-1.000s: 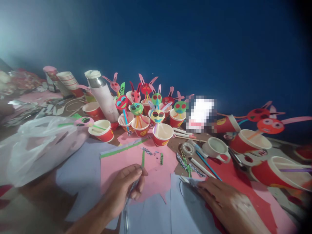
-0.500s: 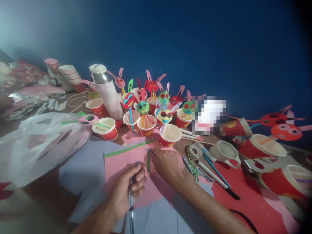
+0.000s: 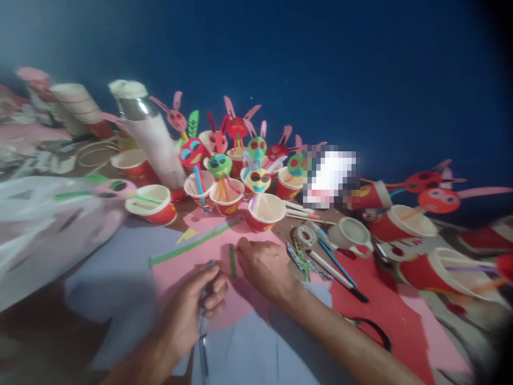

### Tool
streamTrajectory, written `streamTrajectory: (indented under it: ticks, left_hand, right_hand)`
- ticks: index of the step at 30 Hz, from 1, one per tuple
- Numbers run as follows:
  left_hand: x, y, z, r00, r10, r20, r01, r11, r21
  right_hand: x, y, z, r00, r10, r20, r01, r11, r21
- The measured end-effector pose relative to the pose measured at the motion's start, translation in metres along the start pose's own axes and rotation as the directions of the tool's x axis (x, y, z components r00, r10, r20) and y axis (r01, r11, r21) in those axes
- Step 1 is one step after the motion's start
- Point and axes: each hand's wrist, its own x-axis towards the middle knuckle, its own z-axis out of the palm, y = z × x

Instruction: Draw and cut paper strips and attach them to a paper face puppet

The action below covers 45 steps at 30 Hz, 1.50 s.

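Observation:
My left hand (image 3: 198, 299) is curled round a pen (image 3: 203, 355) whose clear barrel runs down out of the fist toward the bottom of the view. Beside it, my right hand (image 3: 262, 262) is bent over pink paper (image 3: 180, 275) with its fingers closed at the tips. Whatever the fingertips may hold is hidden. Just left of them a short green paper strip (image 3: 232, 261) lies on the pink sheet. A longer green strip (image 3: 192, 243) crosses the sheet's far edge. Under my forearms spreads bluish-grey paper (image 3: 244, 353).
Paper cups with paper face figures (image 3: 258, 182) stand behind my hands. A flask (image 3: 152, 139) rises at the back left, near a plastic bag (image 3: 36, 230). On the right are a mug (image 3: 350, 235), a tape roll (image 3: 305, 234), a white marker (image 3: 336, 274) and red paper (image 3: 385, 315).
The view has swung right, so the scene sits farther left. The patterned paper piece that showed at my right fingertips is out of sight now. My left hand keeps its grip on the pen.

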Motion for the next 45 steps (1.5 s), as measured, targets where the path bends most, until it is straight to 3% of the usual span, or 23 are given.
streamTrajectory:
  ticks: [3,5,8,10,13,15,18,20,22,24,27,32,37,41,45]
  left_hand:
    - [-0.002,0.002,0.001,0.986,0.117,-0.119,-0.102,0.987,0.126]
    - [-0.002,0.000,0.002,0.980,0.153,-0.126,-0.126,0.971,0.201]
    - [-0.003,-0.006,0.004,0.996,0.083,-0.026,-0.071,0.947,0.313]
    - [-0.004,-0.010,0.004,1.000,0.024,0.003,-0.023,0.926,0.376]
    - [-0.003,-0.013,0.004,1.000,-0.005,-0.008,0.008,0.917,0.398]
    - [-0.001,-0.011,0.004,1.000,-0.008,-0.025,0.017,0.927,0.374]
    - [-0.001,-0.008,0.002,0.997,0.003,-0.081,0.026,0.936,0.350]
    - [-0.004,-0.007,0.003,0.994,0.008,-0.109,0.030,0.938,0.347]
    - [-0.007,-0.008,0.005,0.993,0.009,-0.119,0.031,0.942,0.335]
    - [-0.010,-0.010,0.010,0.993,0.005,-0.115,0.033,0.944,0.329]
    - [-0.012,-0.014,0.018,0.995,-0.040,-0.096,0.068,0.947,0.315]
    - [-0.010,-0.022,0.033,0.996,-0.087,-0.027,0.091,0.957,0.275]
    - [-0.005,-0.031,0.041,0.995,-0.103,0.016,0.095,0.956,0.277]
    - [-0.001,-0.037,0.039,0.994,-0.104,0.030,0.092,0.958,0.271]
    - [0.001,-0.037,0.035,0.987,-0.157,0.036,0.146,0.963,0.225]
  right_hand:
    - [-0.018,-0.002,-0.011,1.000,0.003,0.014,-0.004,0.996,0.087]
    - [-0.032,-0.002,-0.017,0.998,0.053,0.036,-0.062,0.954,0.292]
    - [-0.046,-0.004,-0.021,0.986,0.143,0.090,-0.168,0.797,0.580]
    - [-0.052,-0.007,-0.020,0.980,0.169,0.102,-0.194,0.731,0.654]
    - [-0.057,-0.006,-0.019,0.984,0.146,0.099,-0.173,0.710,0.683]
    - [-0.064,0.005,-0.020,0.991,0.091,0.096,-0.132,0.738,0.662]
    - [-0.085,0.046,-0.022,0.997,0.070,0.031,-0.076,0.829,0.554]
    - [-0.104,0.082,-0.020,0.988,0.115,-0.100,-0.072,0.931,0.358]
    - [-0.122,0.116,-0.014,0.975,0.083,-0.205,-0.058,0.990,0.127]
    - [-0.133,0.138,-0.007,0.974,0.049,-0.219,-0.060,0.997,-0.042]
    - [-0.135,0.149,0.002,0.966,-0.023,-0.257,-0.015,0.989,-0.145]
    - [-0.122,0.134,-0.003,0.920,-0.112,-0.374,0.088,0.993,-0.080]
    - [-0.118,0.088,-0.012,0.843,-0.200,-0.500,0.292,0.950,0.112]
    - [-0.114,0.055,-0.005,0.844,-0.235,-0.483,0.372,0.904,0.211]
    - [-0.111,0.048,0.005,0.862,-0.201,-0.465,0.356,0.894,0.273]
